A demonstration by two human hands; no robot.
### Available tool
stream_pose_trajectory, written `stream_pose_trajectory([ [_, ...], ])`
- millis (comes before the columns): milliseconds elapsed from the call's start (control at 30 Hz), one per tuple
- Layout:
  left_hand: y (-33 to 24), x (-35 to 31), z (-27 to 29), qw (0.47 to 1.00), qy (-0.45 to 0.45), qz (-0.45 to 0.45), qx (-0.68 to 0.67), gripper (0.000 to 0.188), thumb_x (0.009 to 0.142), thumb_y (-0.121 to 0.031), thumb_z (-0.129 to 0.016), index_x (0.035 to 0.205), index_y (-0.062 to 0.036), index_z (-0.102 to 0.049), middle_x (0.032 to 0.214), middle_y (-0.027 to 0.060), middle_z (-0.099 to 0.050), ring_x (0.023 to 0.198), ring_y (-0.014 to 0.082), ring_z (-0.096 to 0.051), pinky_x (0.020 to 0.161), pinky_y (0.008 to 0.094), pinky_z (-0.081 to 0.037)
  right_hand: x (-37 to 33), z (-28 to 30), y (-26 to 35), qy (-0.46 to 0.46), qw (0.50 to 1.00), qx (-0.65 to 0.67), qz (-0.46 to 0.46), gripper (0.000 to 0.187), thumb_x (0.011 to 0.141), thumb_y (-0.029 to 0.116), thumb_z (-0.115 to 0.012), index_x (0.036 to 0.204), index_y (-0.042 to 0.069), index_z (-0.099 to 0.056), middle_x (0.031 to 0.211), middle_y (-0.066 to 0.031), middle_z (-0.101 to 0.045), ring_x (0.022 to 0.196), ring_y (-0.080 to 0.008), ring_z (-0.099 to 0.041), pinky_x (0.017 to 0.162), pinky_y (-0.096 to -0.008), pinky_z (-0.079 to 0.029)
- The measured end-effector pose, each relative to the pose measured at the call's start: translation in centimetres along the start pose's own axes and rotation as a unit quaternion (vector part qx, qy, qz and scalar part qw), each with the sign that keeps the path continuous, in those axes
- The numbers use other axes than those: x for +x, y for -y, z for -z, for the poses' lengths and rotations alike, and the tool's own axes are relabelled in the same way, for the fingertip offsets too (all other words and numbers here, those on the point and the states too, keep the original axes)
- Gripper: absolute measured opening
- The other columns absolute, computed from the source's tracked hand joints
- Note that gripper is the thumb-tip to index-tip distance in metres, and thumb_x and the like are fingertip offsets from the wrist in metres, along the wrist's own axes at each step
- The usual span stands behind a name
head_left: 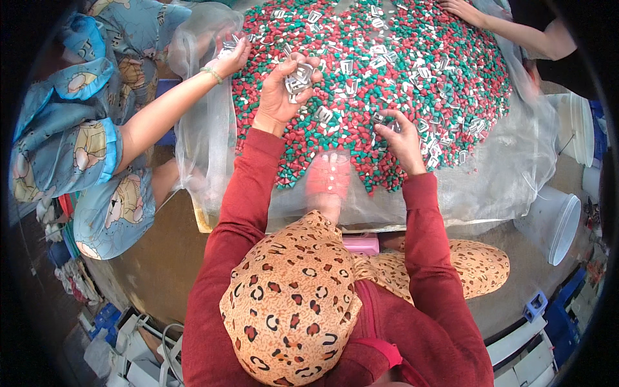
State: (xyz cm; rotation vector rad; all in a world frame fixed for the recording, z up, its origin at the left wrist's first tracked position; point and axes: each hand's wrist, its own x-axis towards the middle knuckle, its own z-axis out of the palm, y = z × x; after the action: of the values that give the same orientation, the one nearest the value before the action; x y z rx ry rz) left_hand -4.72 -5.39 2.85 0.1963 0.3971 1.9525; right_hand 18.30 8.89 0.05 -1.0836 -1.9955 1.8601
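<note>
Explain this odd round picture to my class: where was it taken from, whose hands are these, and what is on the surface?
The one view comes from a fisheye camera on a person's head, looking down, so edges bend. The red sleeves from below are that person's arms. The left hand holds a bunch of metal clips. The right hand pinches at a clip among the pellets, a heap of red, green and white bits mixed with more clips, spread on a mesh sheet. Two other people's hands reach in: one at upper left, one at upper right. White buckets lie at right.
</note>
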Motion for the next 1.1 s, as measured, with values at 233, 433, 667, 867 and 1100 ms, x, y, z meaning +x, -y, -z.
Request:
stream_pose_trajectory([
  [233,0.6,1.3,-0.2,0.97,-0.074,0.036,0.228,0.023,0.085,-0.006,-0.058,0.108,-0.004,-0.057,0.096,0.0086,-0.058,0.067,0.0111,-0.057,0.041,0.0182,-0.043,1.3,-1.3,0.0,-0.084,0.995,-0.043,0.035,0.016,0.072,0.011,-0.075,0.078,0.002,-0.063,0.067,0.003,-0.055,0.061,-0.005,-0.048,0.052,-0.0233,-0.04],
  [433,4.8,3.6,0.6,0.47,0.073,-0.033,0.879,0.032,0.076,-0.015,-0.069,0.108,-0.0093,-0.063,0.096,0.0118,-0.057,0.085,0.031,-0.059,0.076,0.0413,-0.048,1.0,0.6,2.5,-0.038,0.993,0.077,-0.087,0.012,0.079,0.013,-0.068,0.088,0.006,-0.069,0.073,0.0034,-0.061,0.062,-0.0042,-0.05,0.053,-0.0185,-0.037],
  [667,4.5,4.0,1.7,0.476,-0.011,-0.094,0.874,0.016,0.083,-0.016,-0.062,0.095,-0.0056,-0.066,0.091,0.0101,-0.058,0.085,0.0294,-0.059,0.074,0.0391,-0.048,0.0,1.6,2.4,-0.073,0.997,0.016,-0.004,0.041,0.076,0.008,-0.066,0.117,0.009,-0.06,0.09,-0.0017,-0.061,0.07,-0.0061,-0.054,0.061,-0.0212,-0.044],
  [867,1.2,3.2,1.6,0.561,-0.076,-0.082,0.82,0.022,0.08,-0.02,-0.067,0.098,-0.0085,-0.067,0.088,0.0085,-0.061,0.08,0.0214,-0.06,0.072,0.0336,-0.048,0.7,1.5,-1.4,-0.07,0.952,-0.282,0.098,0.039,0.076,0.015,-0.068,0.114,0.011,-0.061,0.099,-0.0134,-0.065,0.085,-0.0257,-0.063,0.078,-0.035,-0.048],
  [1100,4.8,6.0,2.5,0.415,-0.015,-0.006,0.91,0.032,0.078,-0.015,-0.066,0.107,-0.0032,-0.06,0.1,0.0162,-0.059,0.092,0.0332,-0.059,0.08,0.042,-0.047,1.7,-0.4,-1.5,-0.088,0.947,-0.298,0.081,0.016,0.077,0.016,-0.069,0.083,0.004,-0.06,0.083,-0.0092,-0.063,0.073,-0.0249,-0.06,0.067,-0.0362,-0.047],
])
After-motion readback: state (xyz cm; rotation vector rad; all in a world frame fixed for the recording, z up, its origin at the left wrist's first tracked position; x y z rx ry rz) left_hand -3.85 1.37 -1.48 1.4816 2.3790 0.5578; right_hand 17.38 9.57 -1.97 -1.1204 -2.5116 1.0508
